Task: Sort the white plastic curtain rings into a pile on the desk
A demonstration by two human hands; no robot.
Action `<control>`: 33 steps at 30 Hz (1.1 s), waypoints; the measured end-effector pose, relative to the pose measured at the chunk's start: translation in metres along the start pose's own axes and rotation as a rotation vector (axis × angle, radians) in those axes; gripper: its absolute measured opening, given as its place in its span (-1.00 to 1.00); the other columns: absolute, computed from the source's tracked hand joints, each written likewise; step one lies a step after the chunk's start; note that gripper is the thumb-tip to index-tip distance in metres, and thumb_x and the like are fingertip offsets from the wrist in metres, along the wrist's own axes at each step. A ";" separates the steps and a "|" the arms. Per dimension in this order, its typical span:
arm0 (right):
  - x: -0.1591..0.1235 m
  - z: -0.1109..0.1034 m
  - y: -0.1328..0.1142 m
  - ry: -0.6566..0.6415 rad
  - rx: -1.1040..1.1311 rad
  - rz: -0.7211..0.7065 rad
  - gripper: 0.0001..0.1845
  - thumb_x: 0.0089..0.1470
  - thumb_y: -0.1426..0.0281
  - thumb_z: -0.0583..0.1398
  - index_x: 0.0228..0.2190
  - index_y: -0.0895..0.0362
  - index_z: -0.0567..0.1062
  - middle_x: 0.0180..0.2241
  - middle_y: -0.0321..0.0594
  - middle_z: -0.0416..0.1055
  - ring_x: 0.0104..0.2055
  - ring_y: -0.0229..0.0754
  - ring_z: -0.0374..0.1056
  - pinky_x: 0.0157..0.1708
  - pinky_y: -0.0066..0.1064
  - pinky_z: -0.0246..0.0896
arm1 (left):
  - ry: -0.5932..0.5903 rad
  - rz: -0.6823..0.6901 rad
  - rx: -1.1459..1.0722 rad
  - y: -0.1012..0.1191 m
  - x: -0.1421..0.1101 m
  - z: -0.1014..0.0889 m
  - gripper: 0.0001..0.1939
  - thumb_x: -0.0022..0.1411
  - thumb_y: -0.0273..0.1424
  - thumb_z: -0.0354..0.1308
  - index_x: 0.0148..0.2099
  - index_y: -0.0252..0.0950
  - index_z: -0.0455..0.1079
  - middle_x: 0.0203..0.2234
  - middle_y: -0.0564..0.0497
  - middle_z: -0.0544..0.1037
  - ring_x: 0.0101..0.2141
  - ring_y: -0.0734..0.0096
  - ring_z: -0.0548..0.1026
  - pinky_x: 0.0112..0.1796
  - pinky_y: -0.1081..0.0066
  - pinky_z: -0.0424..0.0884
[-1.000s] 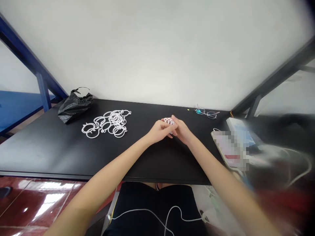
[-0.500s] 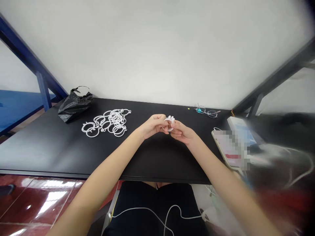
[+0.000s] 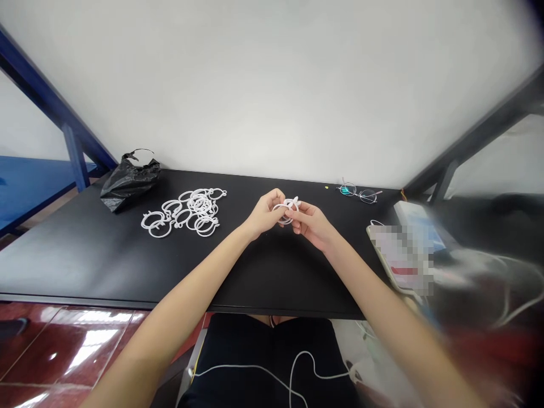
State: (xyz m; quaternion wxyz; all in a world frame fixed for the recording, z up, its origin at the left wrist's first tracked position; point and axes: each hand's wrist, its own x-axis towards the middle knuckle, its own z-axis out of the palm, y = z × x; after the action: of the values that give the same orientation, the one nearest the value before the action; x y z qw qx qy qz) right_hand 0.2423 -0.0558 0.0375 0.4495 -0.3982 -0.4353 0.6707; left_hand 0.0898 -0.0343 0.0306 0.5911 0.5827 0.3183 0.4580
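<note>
Several white plastic rings (image 3: pixel 285 220), which look like curtain rings with small clips or tabs, are held between both hands above the middle of the black table (image 3: pixel 272 272). My left hand (image 3: pixel 267 214) pinches them from the left side. From the right, the fingers of my right hand (image 3: pixel 312 222) close on the same rings, near their tabs. Fingers cover part of the rings, so their exact number is hidden. Off to the left, a loose pile of similar white rings (image 3: pixel 182 216) lies flat on the table, overlapping one another.
A crumpled black plastic bag (image 3: pixel 130 180) sits at the back left. Eyeglasses (image 3: pixel 357 192) lie at the back right. A phone (image 3: pixel 395 258) and a white box (image 3: pixel 419 224) are on the right, beside blurred clear plastic. White cable (image 3: pixel 250 366) crosses my lap.
Both hands have shifted slightly left and turned the rings, which now show more of their round loops. The pile on the left is unchanged.
</note>
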 end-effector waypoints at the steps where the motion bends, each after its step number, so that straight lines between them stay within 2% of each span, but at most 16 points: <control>1: 0.000 -0.001 0.000 0.003 -0.001 -0.003 -0.66 -0.29 0.33 0.48 -0.50 0.14 0.47 -0.60 -0.45 0.27 -0.60 -0.45 0.13 -0.65 -0.58 0.14 | 0.016 0.020 0.014 -0.001 0.000 0.001 -0.82 0.06 -0.47 0.13 -0.36 -0.27 0.12 -0.52 0.14 0.44 -0.58 0.62 0.38 -0.57 0.57 0.32; 6: 0.001 -0.003 -0.001 -0.011 -0.011 -0.023 -0.68 -0.28 0.32 0.48 -0.48 0.14 0.49 -0.58 -0.43 0.30 -0.61 -0.45 0.14 -0.66 -0.58 0.17 | 0.068 0.089 0.072 -0.008 -0.001 0.006 -0.80 0.06 -0.50 0.10 -0.32 -0.24 0.09 -0.58 0.21 0.36 -0.64 0.66 0.29 -0.62 0.60 0.22; 11: -0.001 0.001 0.002 -0.030 -0.057 -0.026 -0.65 -0.36 0.38 0.49 -0.45 0.15 0.55 -0.52 -0.38 0.38 -0.55 -0.43 0.23 -0.64 -0.59 0.21 | 0.101 0.121 0.075 -0.015 0.002 0.002 -0.73 0.03 -0.57 0.02 -0.22 -0.22 0.08 -0.61 0.25 0.31 -0.67 0.64 0.21 -0.60 0.56 0.16; 15: -0.002 0.005 0.005 -0.003 -0.071 -0.031 -0.67 -0.35 0.36 0.49 -0.45 0.14 0.58 -0.49 -0.33 0.41 -0.52 -0.39 0.27 -0.64 -0.59 0.21 | 0.093 0.132 0.050 -0.015 0.002 0.001 -0.71 0.05 -0.55 0.03 -0.16 -0.22 0.12 -0.60 0.23 0.32 -0.66 0.60 0.23 -0.58 0.52 0.17; 19: -0.001 0.006 0.007 -0.001 -0.067 -0.055 -0.69 -0.36 0.35 0.49 -0.47 0.13 0.59 -0.50 -0.33 0.43 -0.53 -0.39 0.26 -0.65 -0.57 0.17 | 0.099 0.158 0.094 -0.014 0.000 0.002 -0.70 0.09 -0.49 0.06 -0.09 -0.24 0.23 -0.59 0.20 0.32 -0.56 0.53 0.35 -0.46 0.48 0.28; 21: -0.001 0.006 0.008 0.013 -0.063 -0.060 -0.69 -0.36 0.34 0.49 -0.48 0.13 0.59 -0.51 -0.33 0.42 -0.53 -0.39 0.27 -0.65 -0.57 0.17 | 0.131 0.198 0.165 -0.013 0.000 0.001 -0.69 0.07 -0.50 0.05 -0.09 -0.25 0.30 -0.55 0.16 0.35 -0.48 0.49 0.39 -0.40 0.46 0.32; 25: -0.001 0.005 0.008 -0.022 -0.071 -0.061 -0.68 -0.32 0.31 0.49 -0.45 0.13 0.59 -0.52 -0.33 0.44 -0.52 -0.36 0.33 -0.61 -0.55 0.23 | 0.160 0.314 0.401 -0.012 -0.002 -0.001 -0.64 0.05 -0.54 -0.01 -0.09 -0.28 0.42 -0.33 0.01 0.43 -0.31 0.40 0.42 -0.26 0.40 0.37; 29: -0.002 0.003 0.006 -0.045 -0.132 -0.108 -0.68 -0.23 0.24 0.46 -0.42 0.14 0.58 -0.50 -0.29 0.47 -0.50 -0.32 0.38 -0.60 -0.53 0.25 | 0.103 0.365 0.586 -0.009 -0.003 -0.006 -0.58 0.13 -0.53 -0.06 -0.01 -0.31 0.47 -0.19 -0.07 0.44 -0.19 0.30 0.44 -0.14 0.31 0.38; 33: -0.005 0.006 0.004 -0.043 -0.282 -0.155 -0.66 -0.15 0.17 0.41 -0.42 0.16 0.56 -0.56 -0.28 0.44 -0.52 -0.29 0.39 -0.58 -0.49 0.30 | 0.004 0.347 0.816 -0.006 -0.004 -0.012 -0.55 0.21 -0.46 -0.04 0.13 -0.27 0.40 -0.10 -0.10 0.45 -0.06 0.19 0.40 -0.07 0.24 0.37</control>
State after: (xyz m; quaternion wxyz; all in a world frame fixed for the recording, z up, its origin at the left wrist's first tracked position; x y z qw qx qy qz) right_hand 0.2374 -0.0625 0.0364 0.4299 -0.4082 -0.5642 0.5747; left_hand 0.0780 -0.0328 0.0224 0.2264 0.8123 0.3714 0.3886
